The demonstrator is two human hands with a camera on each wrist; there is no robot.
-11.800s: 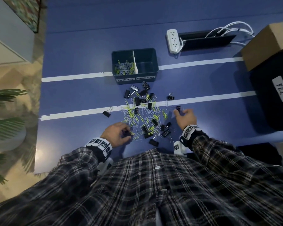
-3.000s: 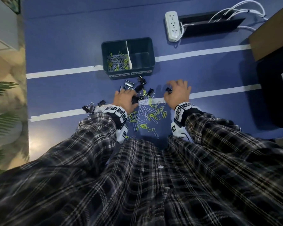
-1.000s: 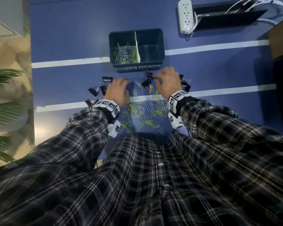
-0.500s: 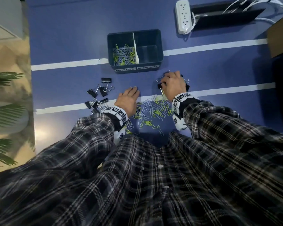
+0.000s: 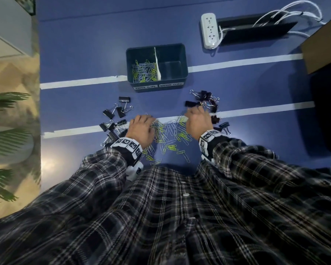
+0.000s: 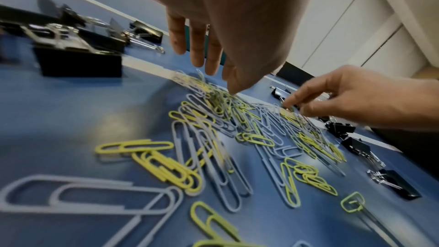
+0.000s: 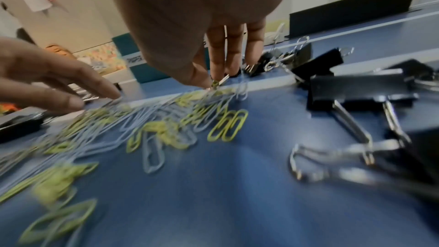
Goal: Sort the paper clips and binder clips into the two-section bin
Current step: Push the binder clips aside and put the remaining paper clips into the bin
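The dark two-section bin (image 5: 158,88) stands on the blue table; its left section holds paper clips (image 5: 143,70) and its right section (image 5: 170,67) shows nothing inside. A loose pile of yellow and grey paper clips (image 5: 170,134) lies between my hands. Black binder clips lie in two groups, one at the left (image 5: 114,119) and one at the right (image 5: 204,102). My left hand (image 5: 142,128) hovers over the pile's left edge, fingers (image 6: 197,57) straight, holding nothing. My right hand (image 5: 197,119) pinches a paper clip (image 7: 217,82) between thumb and forefinger at the pile's far right edge.
A white power strip (image 5: 209,31) and a black cable tray (image 5: 256,33) lie beyond the bin. A cardboard box (image 5: 323,50) and a black case (image 5: 329,111) stand at the right. Two white tape lines (image 5: 256,61) cross the table. Its left edge (image 5: 39,111) borders plants.
Both hands have drawn back from the binder clips toward me and onto the paper clip pile. The binder clips now lie apart in a left and a right group.
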